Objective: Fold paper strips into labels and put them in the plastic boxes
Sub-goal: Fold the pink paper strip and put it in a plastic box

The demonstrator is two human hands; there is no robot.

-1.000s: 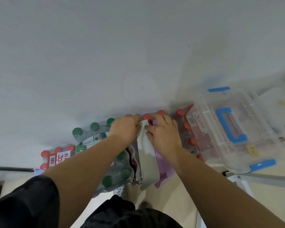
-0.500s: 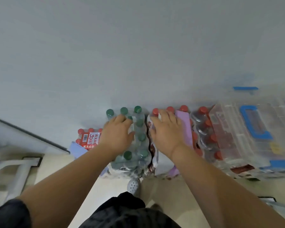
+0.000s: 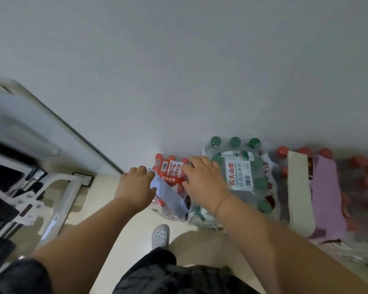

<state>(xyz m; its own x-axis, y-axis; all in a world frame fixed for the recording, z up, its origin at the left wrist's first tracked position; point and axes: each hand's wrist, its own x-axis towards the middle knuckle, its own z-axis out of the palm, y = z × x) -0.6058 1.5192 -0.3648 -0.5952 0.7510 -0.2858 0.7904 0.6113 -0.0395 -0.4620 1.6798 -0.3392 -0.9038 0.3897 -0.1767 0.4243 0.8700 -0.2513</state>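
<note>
Pale blue strip (image 3: 168,194) half-hidden between both hands (image 3: 136,185)

Three shrink-wrapped bottle packs stand in a row against the wall (image 3: 179,71): small pack (image 3: 170,172) leftmost; middle pack (image 3: 238,172) beside it; right pack (image 3: 306,187) carrying two paper strips (image 3: 297,187) side by side; a paper strip (image 3: 168,196) lies across the small pack.

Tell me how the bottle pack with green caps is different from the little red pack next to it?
The green-capped pack looks bigger than the small red pack. Its label is mostly white with red writing; the red pack's label is red with white writing. A pale blue paper strip lies across the red pack, between both hands, but none lies on the green one. Both are plastic-wrapped bottle bundles standing on the floor against the wall.
</note>
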